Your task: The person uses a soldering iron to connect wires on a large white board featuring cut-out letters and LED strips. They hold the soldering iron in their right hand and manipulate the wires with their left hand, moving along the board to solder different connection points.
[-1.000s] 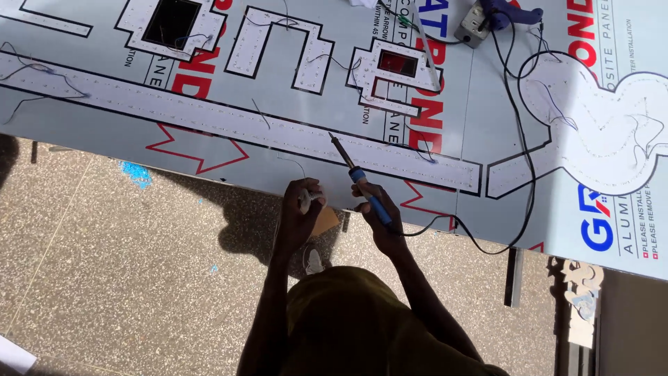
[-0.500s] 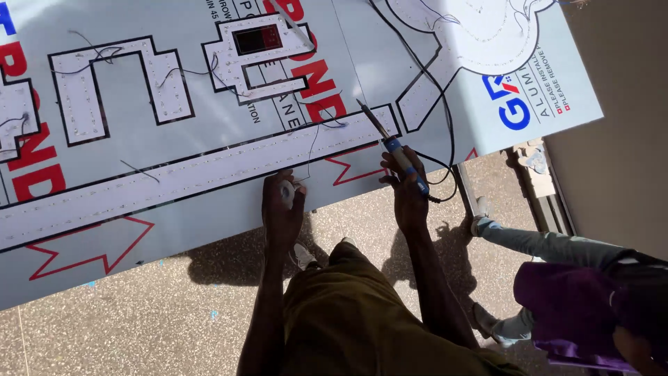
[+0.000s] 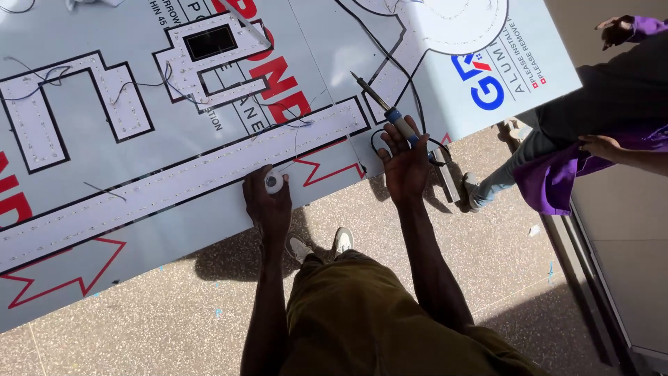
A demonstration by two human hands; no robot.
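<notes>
The right hand (image 3: 406, 161) has its fingers clamped round a soldering iron (image 3: 390, 111): a blue grip lies under the fingertips, and a thin dark metal shaft runs out past them, up and to the left, its tip over the panel (image 3: 174, 230). A black cord (image 3: 390, 52) loops across the panel above the fingers. The left hand (image 3: 268, 202) rests at the panel's near edge, fingers curled shut on a small white spool (image 3: 274, 182) that shows between thumb and forefinger. Just beyond those fingers runs a long white strip (image 3: 174, 184) dotted with tiny lights and outlined in black. To the right of the iron hand, another person in purple (image 3: 557, 174) stands apart.
</notes>
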